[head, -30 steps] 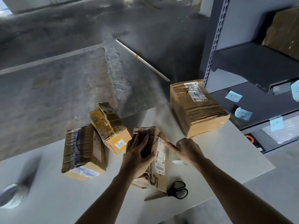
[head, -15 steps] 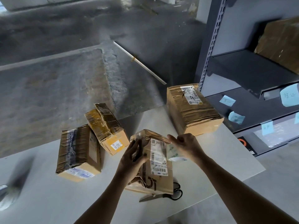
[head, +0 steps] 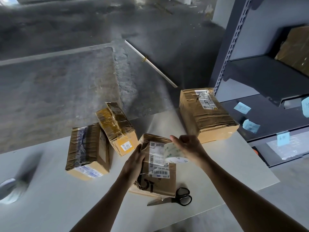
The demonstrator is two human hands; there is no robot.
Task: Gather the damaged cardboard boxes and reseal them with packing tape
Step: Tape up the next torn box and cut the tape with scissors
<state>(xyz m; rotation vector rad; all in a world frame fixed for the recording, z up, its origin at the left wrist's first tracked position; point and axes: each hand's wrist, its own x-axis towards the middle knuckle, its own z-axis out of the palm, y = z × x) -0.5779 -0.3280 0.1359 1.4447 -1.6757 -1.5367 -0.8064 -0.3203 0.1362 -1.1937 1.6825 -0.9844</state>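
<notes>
Open lane on the white worktop (head: 50, 190) – the strip between the small yellow-taped cardboard box (head: 117, 126) and the big crumpled brown cardboard box (head: 207, 114) at the far right corner. The yellow-taped box touches the dark-taped brown cardboard box (head: 87, 151) – no gap. Black-handled scissors (head: 177, 197) sit by the near edge. The grey metal shelf rack (head: 234, 47) walls off the right.

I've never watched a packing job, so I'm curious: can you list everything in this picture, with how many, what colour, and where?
table: one, white, foreground
shelving: one, grey, right
middle box: one, brown, labelled, on table nearest the person
other boxes: three, brown, on table; one on upper shelf
tape roll: one, clear, above middle box
scissors: one, black-handled, on table by middle box
sticky notes: four, blue, on shelving
rod: one, white, on floor
left grip: hand, holds middle box's side
right grip: hand, holds tape roll
</notes>
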